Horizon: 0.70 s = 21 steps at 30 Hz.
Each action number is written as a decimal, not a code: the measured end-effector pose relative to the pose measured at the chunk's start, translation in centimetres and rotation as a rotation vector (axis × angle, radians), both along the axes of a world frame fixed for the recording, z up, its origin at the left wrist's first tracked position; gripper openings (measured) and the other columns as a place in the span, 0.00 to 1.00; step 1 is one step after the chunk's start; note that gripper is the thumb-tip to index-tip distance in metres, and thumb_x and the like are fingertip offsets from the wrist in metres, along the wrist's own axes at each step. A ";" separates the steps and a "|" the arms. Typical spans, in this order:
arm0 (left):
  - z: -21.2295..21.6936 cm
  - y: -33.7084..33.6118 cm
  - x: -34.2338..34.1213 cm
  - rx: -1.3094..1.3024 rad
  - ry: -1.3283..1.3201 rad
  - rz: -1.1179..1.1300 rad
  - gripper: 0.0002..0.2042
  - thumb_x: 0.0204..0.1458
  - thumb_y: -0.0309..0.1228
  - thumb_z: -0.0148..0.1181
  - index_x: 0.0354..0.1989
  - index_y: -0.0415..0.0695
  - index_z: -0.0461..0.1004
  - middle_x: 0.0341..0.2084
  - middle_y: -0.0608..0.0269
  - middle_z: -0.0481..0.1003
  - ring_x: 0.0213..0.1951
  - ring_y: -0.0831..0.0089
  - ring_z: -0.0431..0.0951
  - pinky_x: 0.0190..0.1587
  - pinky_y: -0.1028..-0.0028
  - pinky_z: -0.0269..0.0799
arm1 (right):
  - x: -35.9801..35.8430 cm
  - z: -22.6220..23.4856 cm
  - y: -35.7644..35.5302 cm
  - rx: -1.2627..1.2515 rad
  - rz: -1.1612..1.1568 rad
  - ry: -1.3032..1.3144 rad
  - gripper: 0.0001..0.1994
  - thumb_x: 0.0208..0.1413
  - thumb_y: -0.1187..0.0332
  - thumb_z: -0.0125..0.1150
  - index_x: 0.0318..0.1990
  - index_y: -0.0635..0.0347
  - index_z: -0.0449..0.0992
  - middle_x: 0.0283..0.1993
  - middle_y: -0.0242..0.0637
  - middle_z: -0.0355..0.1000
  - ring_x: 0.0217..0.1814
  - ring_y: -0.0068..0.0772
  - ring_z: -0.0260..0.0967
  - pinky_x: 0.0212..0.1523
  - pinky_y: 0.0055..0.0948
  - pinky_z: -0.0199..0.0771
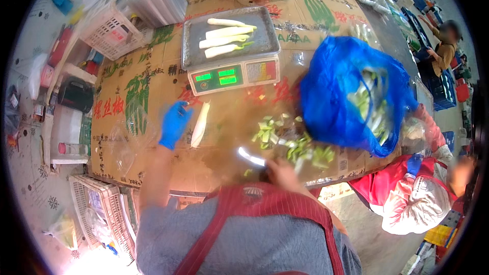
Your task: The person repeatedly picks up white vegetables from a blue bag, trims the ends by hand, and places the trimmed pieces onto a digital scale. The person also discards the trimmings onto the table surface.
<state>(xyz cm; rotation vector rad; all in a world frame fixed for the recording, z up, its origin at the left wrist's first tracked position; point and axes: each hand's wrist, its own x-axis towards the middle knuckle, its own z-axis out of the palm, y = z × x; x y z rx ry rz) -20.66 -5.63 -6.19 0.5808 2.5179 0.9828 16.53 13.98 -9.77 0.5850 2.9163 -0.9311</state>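
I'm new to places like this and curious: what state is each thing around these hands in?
knife: in use, blade bare
right hand: ungloved, gripping the knife
left hand: gloved, apparently empty
loose stalk: lying flat
scale: on, displays lit
tray: bearing pale stalks
blue bag: open, contents showing
cut pieces: scattered

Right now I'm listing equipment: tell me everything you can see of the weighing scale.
The scale has a whitish, plastic-looking body with lit green displays and a red and yellow front panel. Its dark, metallic-looking rectangular tray has a raised rim and holds four pale stalks. It stands on the cardboard-covered table, beyond the blue-gloved left hand, which does not touch it.
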 end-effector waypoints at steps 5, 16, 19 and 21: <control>-5.0 -0.4 6.6 -0.020 0.298 -0.163 0.27 0.48 0.34 0.66 0.58 0.41 0.68 0.44 0.50 0.72 0.45 0.55 0.73 0.49 0.60 0.70 | -0.4 0.9 0.4 0.133 0.023 0.099 0.16 0.52 0.67 0.60 0.50 0.45 0.77 0.41 0.41 0.70 0.44 0.46 0.68 0.43 0.41 0.69; 0.0 6.9 4.2 0.333 0.247 -0.450 0.25 0.54 0.25 0.58 0.62 0.38 0.65 0.50 0.54 0.69 0.53 0.61 0.70 0.56 0.67 0.67 | 0.8 2.9 3.8 -0.158 -0.153 0.225 0.14 0.53 0.70 0.59 0.49 0.55 0.75 0.45 0.43 0.72 0.51 0.51 0.68 0.51 0.43 0.69; 4.6 11.2 -1.8 0.265 0.365 -0.444 0.26 0.54 0.24 0.56 0.65 0.46 0.64 0.52 0.51 0.68 0.54 0.56 0.69 0.58 0.62 0.65 | 1.0 3.3 3.9 -0.163 -0.192 0.301 0.13 0.53 0.70 0.59 0.47 0.56 0.76 0.44 0.43 0.73 0.50 0.52 0.68 0.50 0.43 0.70; 6.9 13.8 -6.0 0.140 0.628 -0.460 0.29 0.54 0.23 0.57 0.66 0.51 0.63 0.59 0.49 0.65 0.61 0.51 0.65 0.64 0.60 0.59 | 0.8 3.1 3.9 -0.153 -0.192 0.334 0.12 0.54 0.70 0.59 0.46 0.56 0.76 0.43 0.44 0.73 0.49 0.52 0.68 0.49 0.43 0.71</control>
